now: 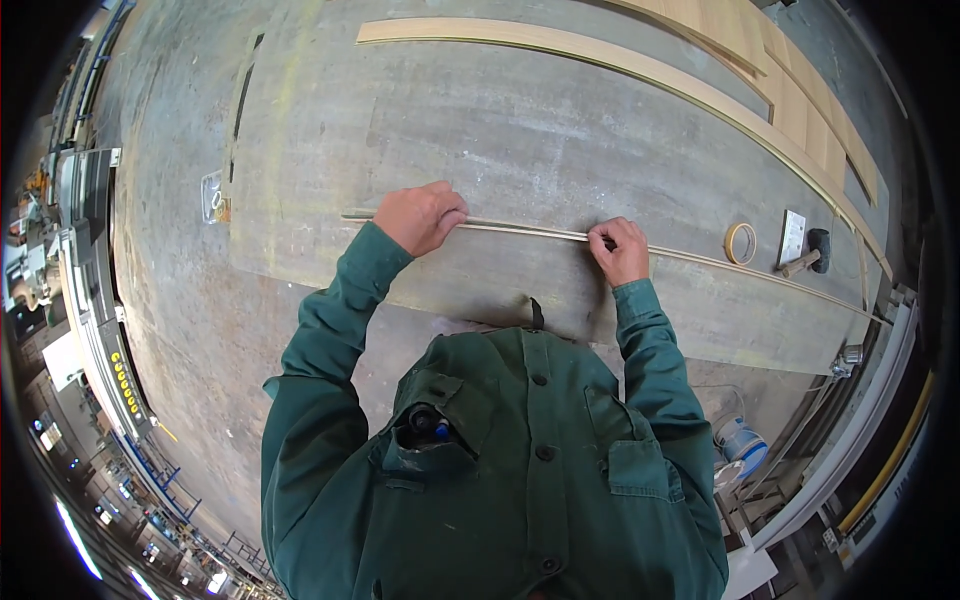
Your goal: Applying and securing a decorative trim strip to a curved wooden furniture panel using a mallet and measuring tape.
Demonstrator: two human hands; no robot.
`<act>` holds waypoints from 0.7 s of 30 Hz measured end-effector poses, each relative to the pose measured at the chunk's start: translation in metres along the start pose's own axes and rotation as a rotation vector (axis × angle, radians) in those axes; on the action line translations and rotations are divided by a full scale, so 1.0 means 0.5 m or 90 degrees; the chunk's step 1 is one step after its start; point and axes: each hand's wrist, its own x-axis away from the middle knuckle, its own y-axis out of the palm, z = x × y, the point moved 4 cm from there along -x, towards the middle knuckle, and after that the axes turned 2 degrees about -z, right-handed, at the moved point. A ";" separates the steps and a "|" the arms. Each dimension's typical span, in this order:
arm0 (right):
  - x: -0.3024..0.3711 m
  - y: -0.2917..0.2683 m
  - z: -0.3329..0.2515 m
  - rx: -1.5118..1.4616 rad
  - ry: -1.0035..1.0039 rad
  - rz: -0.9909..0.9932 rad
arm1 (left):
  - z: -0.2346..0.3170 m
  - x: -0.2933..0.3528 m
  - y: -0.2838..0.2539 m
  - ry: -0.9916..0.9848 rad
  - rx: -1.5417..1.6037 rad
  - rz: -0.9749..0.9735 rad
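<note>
A long thin pair of pale wood strips point(530, 231) lies lengthwise across the grey worktop in front of me, its left end just past my left hand. My left hand point(420, 215) is closed around the strips near that end, fingers curled over the top. Farther right, my right hand point(622, 250) pinches the same strips between thumb and fingers. From there they run on to the right edge of the worktop. Beyond my right hand lie a roll of tan tape point(740, 243), a white card point(792, 238) and a hammer with a black head point(819, 250).
At the far side a long wooden board point(560, 40) curves across the worktop point(450, 120). Wooden panels point(800, 110) are stacked at the back right. A small clear container point(213, 197) sits at the left. Down by my right side stands a blue and white bucket point(742, 445).
</note>
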 end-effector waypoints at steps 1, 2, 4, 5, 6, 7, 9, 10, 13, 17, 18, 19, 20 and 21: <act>0.001 0.000 0.001 0.001 0.002 -0.001 | 0.015 -0.006 -0.015 0.014 0.001 0.010; -0.001 -0.003 0.000 0.002 -0.004 0.003 | 0.022 -0.008 -0.024 0.026 0.002 0.022; -0.002 -0.003 -0.001 0.003 -0.012 0.006 | 0.003 -0.006 -0.022 0.016 -0.004 0.010; 0.001 -0.003 -0.002 -0.003 -0.006 0.008 | -0.008 -0.004 -0.020 0.008 -0.012 -0.004; 0.001 -0.002 -0.002 -0.009 -0.001 0.009 | -0.021 0.004 -0.018 0.007 -0.011 -0.004; 0.000 -0.001 -0.003 -0.009 -0.001 0.009 | -0.042 0.015 -0.016 -0.024 -0.015 -0.003; -0.001 -0.001 -0.008 -0.013 -0.014 0.021 | -0.080 0.039 -0.011 -0.053 -0.017 -0.005; -0.002 0.000 -0.009 -0.013 -0.012 0.021 | -0.100 0.050 -0.009 -0.073 -0.007 -0.004; -0.004 0.008 -0.014 -0.007 -0.017 0.017 | -0.132 0.067 -0.011 -0.114 0.005 -0.016; -0.012 0.026 -0.034 -0.018 -0.023 0.005 | -0.168 0.081 -0.012 -0.154 0.007 -0.022; -0.014 0.029 -0.039 -0.015 -0.024 0.004 | -0.174 0.084 -0.013 -0.155 0.009 -0.021; -0.015 0.031 -0.042 -0.014 -0.025 0.003 | -0.182 0.087 -0.013 -0.173 0.009 -0.028; -0.017 0.034 -0.044 -0.018 -0.026 -0.002 | -0.190 0.091 -0.014 -0.192 0.010 -0.035; -0.018 0.036 -0.046 -0.021 -0.026 -0.007 | -0.197 0.095 -0.015 -0.192 0.011 -0.034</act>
